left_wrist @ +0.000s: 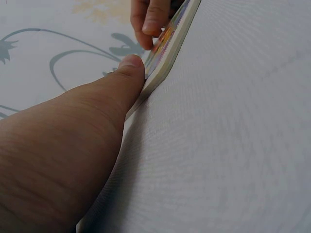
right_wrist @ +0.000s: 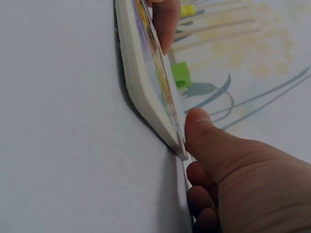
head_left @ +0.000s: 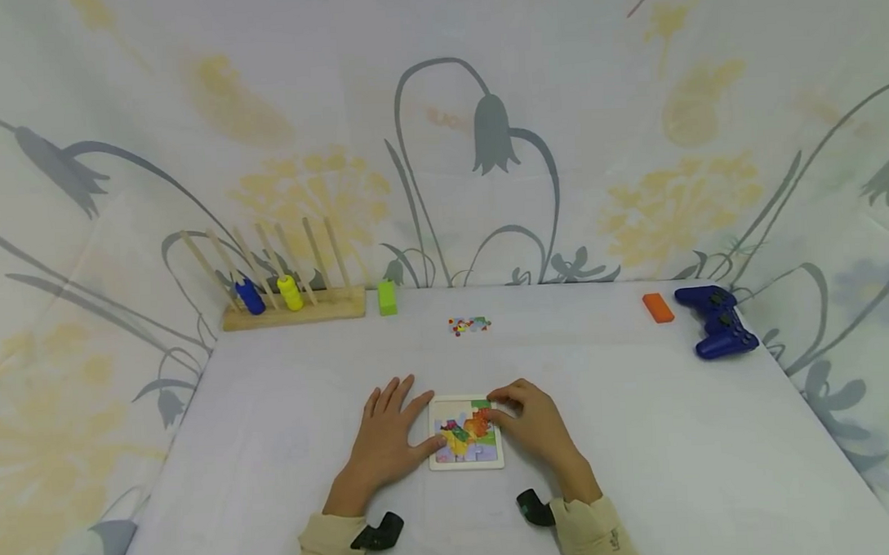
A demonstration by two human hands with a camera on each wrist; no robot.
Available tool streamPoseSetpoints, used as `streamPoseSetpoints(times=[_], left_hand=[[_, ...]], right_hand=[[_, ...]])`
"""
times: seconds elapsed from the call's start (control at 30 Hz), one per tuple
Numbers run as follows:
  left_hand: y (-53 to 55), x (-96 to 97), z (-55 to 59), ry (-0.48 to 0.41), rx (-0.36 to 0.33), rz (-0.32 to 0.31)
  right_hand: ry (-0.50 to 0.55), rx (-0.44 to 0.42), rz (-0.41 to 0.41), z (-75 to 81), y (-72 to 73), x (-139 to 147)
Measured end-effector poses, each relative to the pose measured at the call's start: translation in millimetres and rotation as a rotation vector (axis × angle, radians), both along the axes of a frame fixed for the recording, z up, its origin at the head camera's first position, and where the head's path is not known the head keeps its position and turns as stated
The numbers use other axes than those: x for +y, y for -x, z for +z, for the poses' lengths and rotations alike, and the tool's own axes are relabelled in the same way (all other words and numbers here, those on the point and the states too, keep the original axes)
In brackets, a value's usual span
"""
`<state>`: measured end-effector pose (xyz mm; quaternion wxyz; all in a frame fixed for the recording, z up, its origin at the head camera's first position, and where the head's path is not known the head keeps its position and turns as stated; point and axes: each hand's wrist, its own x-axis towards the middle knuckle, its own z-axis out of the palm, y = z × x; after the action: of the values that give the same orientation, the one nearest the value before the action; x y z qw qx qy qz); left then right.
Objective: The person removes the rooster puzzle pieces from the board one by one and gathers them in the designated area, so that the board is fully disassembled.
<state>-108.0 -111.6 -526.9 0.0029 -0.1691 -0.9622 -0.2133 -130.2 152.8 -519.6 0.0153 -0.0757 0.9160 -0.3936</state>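
A small square jigsaw puzzle [head_left: 466, 460] in a white frame lies on the table, its colourful picture partly filled; a pale bare patch shows at the upper left. My left hand [head_left: 387, 439] rests at its left side, fingers spread and straight, thumb over the frame's edge onto the picture. At the upper right corner is my right hand [head_left: 534, 421], its fingers bent, index finger at the corner and thumb over the picture's right part. The right wrist view has the right thumb [right_wrist: 204, 128] at the frame's edge, other fingers curled below it.
Several loose puzzle pieces [head_left: 470, 326] lie together behind the frame. At the back left stands a wooden peg rack [head_left: 306, 307] with blue and yellow beads, beside a green block [head_left: 387, 298]. An orange block [head_left: 658, 308] and a blue game controller [head_left: 718, 321] lie at the back right.
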Motion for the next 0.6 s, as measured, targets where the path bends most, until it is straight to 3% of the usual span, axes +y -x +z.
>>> streamPoseSetpoints(times=[0.23,0.47,0.6], left_hand=[[-1.7,2.0,-0.7,-0.012,-0.010,-0.012],[-1.9,1.3,-0.4,0.006,0.005,-0.010],[-1.0,0.0,-0.1,0.015,0.016,-0.004]], right_hand=[[-0.105,0.047,0.008,5.1,-13.2,-5],[-0.186,0.062,0.061,12.3,-12.5,-9],[-0.213,0.019,0.090,17.6,-10.3,-13]])
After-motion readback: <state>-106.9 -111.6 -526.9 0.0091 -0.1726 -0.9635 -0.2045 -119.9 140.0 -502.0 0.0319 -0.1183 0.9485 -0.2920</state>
